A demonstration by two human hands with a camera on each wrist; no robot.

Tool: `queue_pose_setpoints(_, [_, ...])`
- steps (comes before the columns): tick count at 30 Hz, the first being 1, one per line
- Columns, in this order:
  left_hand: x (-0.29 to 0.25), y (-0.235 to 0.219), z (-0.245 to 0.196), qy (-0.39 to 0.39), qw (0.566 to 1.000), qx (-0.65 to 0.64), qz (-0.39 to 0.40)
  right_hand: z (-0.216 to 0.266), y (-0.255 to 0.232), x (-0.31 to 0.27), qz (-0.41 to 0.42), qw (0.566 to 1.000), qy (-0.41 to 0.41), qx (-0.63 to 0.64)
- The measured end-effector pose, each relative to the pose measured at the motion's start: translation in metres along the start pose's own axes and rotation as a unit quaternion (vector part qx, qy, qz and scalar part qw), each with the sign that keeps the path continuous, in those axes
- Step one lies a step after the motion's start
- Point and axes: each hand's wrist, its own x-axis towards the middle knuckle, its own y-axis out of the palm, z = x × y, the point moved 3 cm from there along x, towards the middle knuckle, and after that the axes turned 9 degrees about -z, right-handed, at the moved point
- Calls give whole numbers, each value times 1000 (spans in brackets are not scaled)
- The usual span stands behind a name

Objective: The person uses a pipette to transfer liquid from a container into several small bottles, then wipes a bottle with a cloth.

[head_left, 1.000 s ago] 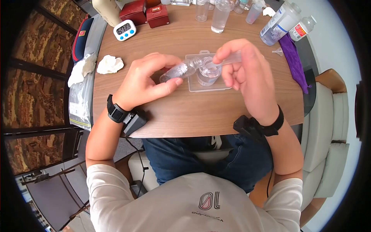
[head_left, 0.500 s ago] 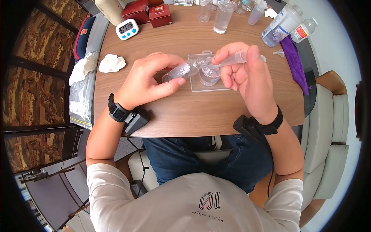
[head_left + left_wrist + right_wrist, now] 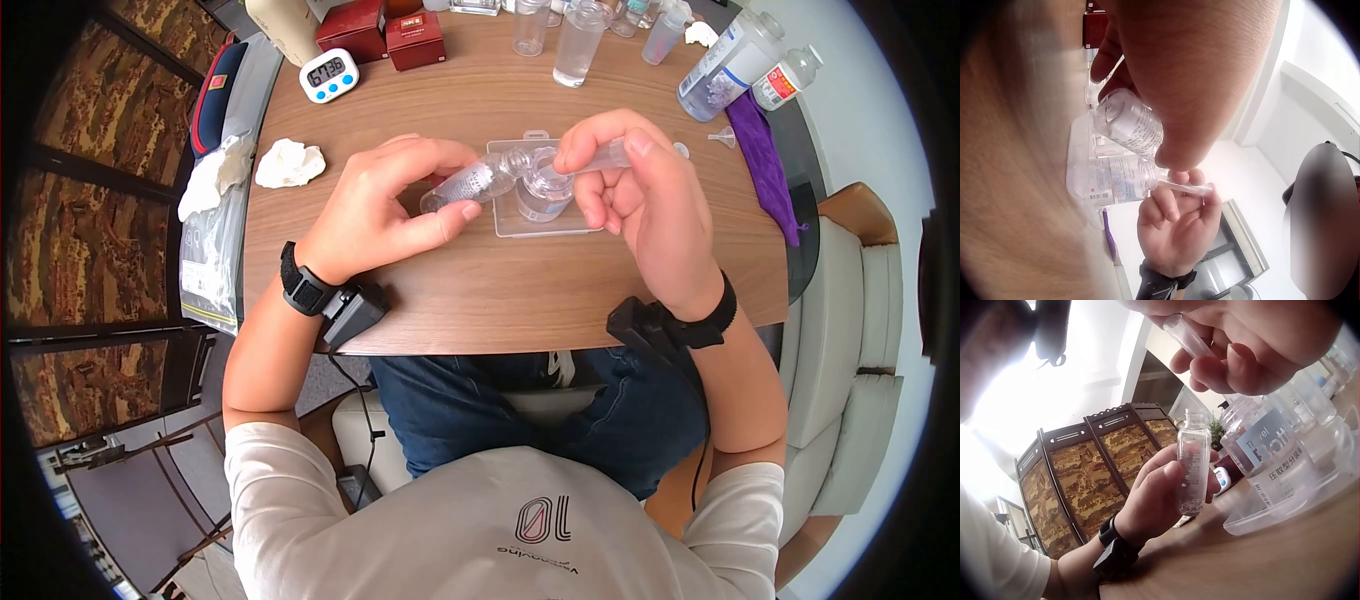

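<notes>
Plainly, the right-wrist view alone lets us read "Travel" on the larger bottle [image 3: 1275, 456] in the tray [image 3: 507, 218]. Our left hand [image 3: 375, 205] grips a small bottle [image 3: 1192, 475] beside it; our right hand [image 3: 660, 205] pinches a clear tube [image 3: 1188, 336] at the larger one's mouth.

In front of me, the wood-grain worktop [image 3: 450, 300] carries a clear plastic tray [image 3: 510, 224], crumpled white tissue [image 3: 290, 164] at left, a digital timer [image 3: 328, 76] and red boxes [image 3: 415, 44] far left, transparent bottles [image 3: 577, 52] at the far side, a small funnel [image 3: 722, 137] and purple cloth [image 3: 762, 180] right.
</notes>
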Motion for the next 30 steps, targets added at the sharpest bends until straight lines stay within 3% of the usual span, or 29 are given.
queue_pose_setpoints(9, [0, 0, 1, 1, 1000, 2, 1, 1, -2, -1, 3, 1000, -15, 13])
queue_pose_setpoints(11, [-1, -1, 3, -1, 1000, -7, 3, 15, -8, -5, -17, 998, -53, 40])
queue_pose_setpoints(16, [-1, 0, 1, -2, 1000, -13, -3, 40, -44, -8, 29, 979, -152, 130])
queue_pose_setpoints(30, [0, 1, 0, -7, 1000, -7, 26, 41, -32, -13, 73, 977, -159, 123])
